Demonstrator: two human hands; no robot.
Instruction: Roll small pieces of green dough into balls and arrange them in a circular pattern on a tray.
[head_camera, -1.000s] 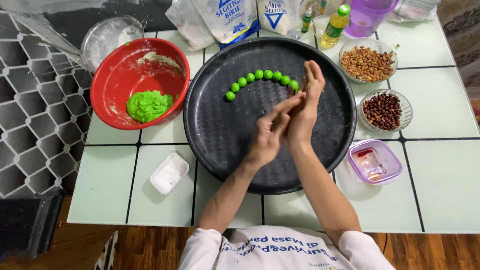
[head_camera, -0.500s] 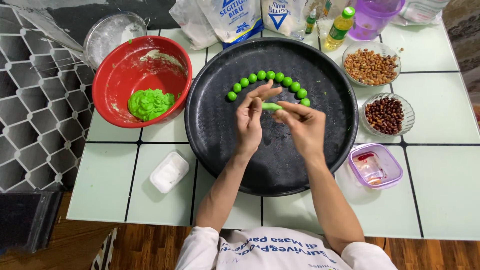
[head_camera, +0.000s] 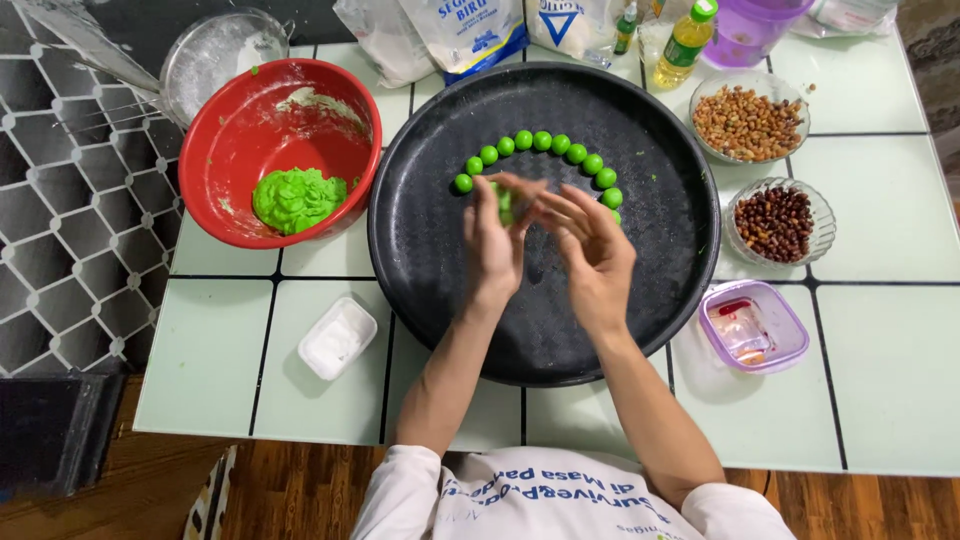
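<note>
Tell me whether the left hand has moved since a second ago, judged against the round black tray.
Yes. The left hand has shifted left, away from the right end of the arc of small green dough balls on the round black tray, toward the arc's left end.

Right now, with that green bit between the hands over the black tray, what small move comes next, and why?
Probably roll the green dough piece round between the left hand and right hand, then set it beside the arc of green balls on the black tray. It looks unshaped yet, unlike those balls.
</note>
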